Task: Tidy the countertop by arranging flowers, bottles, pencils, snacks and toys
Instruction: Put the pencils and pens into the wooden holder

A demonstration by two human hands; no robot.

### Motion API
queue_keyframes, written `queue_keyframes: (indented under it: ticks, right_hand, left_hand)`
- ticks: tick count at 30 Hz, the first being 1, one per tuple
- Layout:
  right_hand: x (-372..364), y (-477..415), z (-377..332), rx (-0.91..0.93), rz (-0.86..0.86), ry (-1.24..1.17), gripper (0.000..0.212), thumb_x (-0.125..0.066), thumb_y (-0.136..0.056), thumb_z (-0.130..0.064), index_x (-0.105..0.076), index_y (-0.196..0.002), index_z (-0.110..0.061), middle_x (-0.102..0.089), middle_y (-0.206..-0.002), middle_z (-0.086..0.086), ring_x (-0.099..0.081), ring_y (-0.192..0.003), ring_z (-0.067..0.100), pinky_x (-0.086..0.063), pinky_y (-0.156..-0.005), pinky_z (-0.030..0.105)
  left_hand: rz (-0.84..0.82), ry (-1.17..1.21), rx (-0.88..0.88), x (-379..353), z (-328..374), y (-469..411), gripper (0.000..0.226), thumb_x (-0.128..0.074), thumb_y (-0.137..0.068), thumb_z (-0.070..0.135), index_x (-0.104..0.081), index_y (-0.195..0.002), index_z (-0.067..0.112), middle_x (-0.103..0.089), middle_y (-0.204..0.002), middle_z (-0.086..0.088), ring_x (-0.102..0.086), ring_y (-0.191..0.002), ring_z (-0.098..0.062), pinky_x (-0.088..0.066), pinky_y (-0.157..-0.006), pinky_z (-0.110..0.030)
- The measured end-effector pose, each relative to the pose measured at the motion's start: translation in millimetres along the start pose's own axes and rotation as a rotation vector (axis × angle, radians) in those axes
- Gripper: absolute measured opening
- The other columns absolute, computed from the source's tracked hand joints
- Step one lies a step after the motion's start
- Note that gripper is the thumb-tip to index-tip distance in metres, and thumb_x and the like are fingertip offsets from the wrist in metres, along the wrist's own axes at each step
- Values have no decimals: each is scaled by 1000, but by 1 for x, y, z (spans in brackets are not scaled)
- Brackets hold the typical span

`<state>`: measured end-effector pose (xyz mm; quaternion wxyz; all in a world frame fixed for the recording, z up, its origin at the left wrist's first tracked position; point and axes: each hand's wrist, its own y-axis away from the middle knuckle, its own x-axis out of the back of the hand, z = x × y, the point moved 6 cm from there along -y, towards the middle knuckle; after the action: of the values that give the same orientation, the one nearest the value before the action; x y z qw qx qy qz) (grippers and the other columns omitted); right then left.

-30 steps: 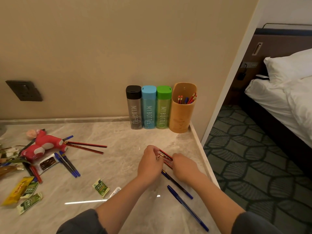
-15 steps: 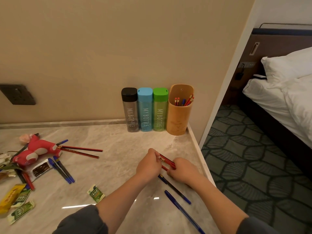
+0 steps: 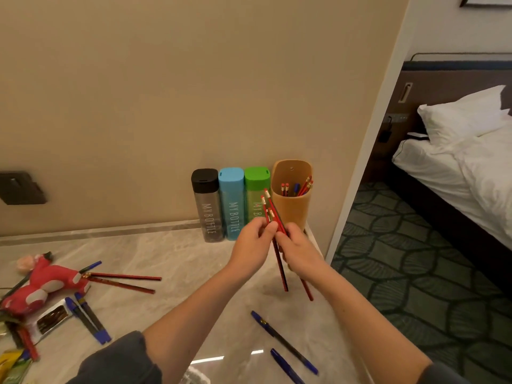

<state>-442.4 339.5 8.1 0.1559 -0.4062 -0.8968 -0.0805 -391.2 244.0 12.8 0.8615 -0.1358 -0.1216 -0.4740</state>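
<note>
My left hand (image 3: 253,245) and my right hand (image 3: 297,249) together grip a bundle of red pencils (image 3: 279,268), held nearly upright above the countertop, eraser ends up, just in front of the orange pencil holder (image 3: 292,210). The holder stands against the wall with red pencils and a blue pen inside. To its left stand three bottles: black-capped (image 3: 206,206), blue (image 3: 232,203) and green (image 3: 256,189). Two blue pens (image 3: 282,340) lie on the marble near me. Two more red pencils (image 3: 124,281) lie at the left.
A red plush toy (image 3: 41,284), more blue pens (image 3: 88,318), a snack packet (image 3: 52,320) and green and yellow wrappers (image 3: 13,368) clutter the left side. The countertop's right edge (image 3: 318,245) drops to patterned carpet. A bed (image 3: 465,167) stands at the right.
Both hands have lifted the red pencils off the countertop and raised them upright toward the orange holder. The two blue pens stay on the marble.
</note>
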Motion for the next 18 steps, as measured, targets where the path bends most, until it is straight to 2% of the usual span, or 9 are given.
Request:
queue_keyframes:
  ticks: [2,3,5,8,11,15,18]
  right_hand:
    - [15,-11,-23,124,68,-41,19,-36,-104,-21,-54,-108,-27,-57,-90,-9,-54,-79,1,-43,-66,18]
    - [24,-16,-35,185,109,-15,23,-36,-104,-18,-56,-114,-23,-59,-98,-5,-56,-89,5,-48,-76,21]
    - [44,-27,-61,288,189,55,25,-36,-104,-16,-59,-112,-20,-57,-102,1,-54,-100,13,-47,-92,31]
    - [65,-47,-96,384,242,82,21,-40,-103,-19,-58,-97,-28,-53,-92,-5,-57,-92,14,-50,-87,37]
    - [84,-69,-124,443,309,99,21,-42,-102,-22,-62,-105,-21,-62,-100,2,-61,-91,8,-51,-82,28]
    - [89,-91,-132,443,298,41,23,-42,-102,-19,-62,-113,-20,-67,-100,-5,-63,-94,6,-51,-81,23]
    - [77,-104,-104,318,245,-26,23,-42,-101,-12,-63,-107,-21,-65,-91,-13,-62,-86,1,-48,-74,12]
  left_hand:
    - [1,9,-109,6,33,-16,13,-53,-96,23,-63,-89,18,-57,-69,12,-51,-61,3,-39,-61,-17]
    - [9,2,-162,9,48,-24,12,-54,-96,22,-64,-89,19,-58,-70,13,-51,-62,5,-38,-61,-15]
    - [33,-3,-247,16,77,-40,11,-56,-95,23,-64,-90,21,-59,-73,14,-52,-65,6,-39,-63,-13]
    - [76,27,-338,24,110,-64,17,-56,-95,29,-67,-99,18,-66,-89,4,-59,-78,-4,-46,-71,-20]
    - [125,95,-387,32,139,-86,15,-56,-95,29,-66,-102,20,-65,-97,-4,-60,-83,-12,-49,-72,-27]
    - [163,37,-420,33,144,-111,10,-55,-95,30,-64,-97,27,-64,-93,-4,-61,-84,-15,-52,-73,-35]
    - [153,-175,-346,26,121,-119,15,-53,-95,32,-65,-91,24,-62,-84,0,-58,-78,-14,-49,-69,-37]
